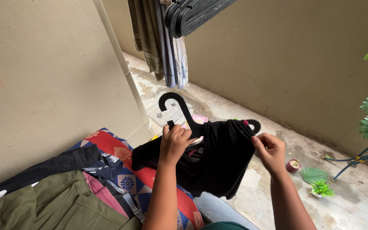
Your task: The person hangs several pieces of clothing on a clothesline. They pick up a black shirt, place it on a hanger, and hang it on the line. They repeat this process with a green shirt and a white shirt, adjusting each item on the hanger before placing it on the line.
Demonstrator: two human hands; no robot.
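Note:
A black plastic hanger [176, 106] with a black garment [224, 159] draped over it is held up in front of me. My left hand [174, 142] grips the hanger's neck together with the garment's left shoulder. My right hand [270, 151] pinches the garment's edge at the hanger's right end [255, 125]. The cloth hangs down loosely between both hands.
A pile of clothes, olive green [56, 204] and dark [64, 164], lies on a red and blue patterned cloth [126, 159] at lower left. Striped cloths [167, 47] and black hangers [196, 15] hang above. A floor drain grate [169, 113], small potted plants [320, 187] and beige walls [43, 76] surround.

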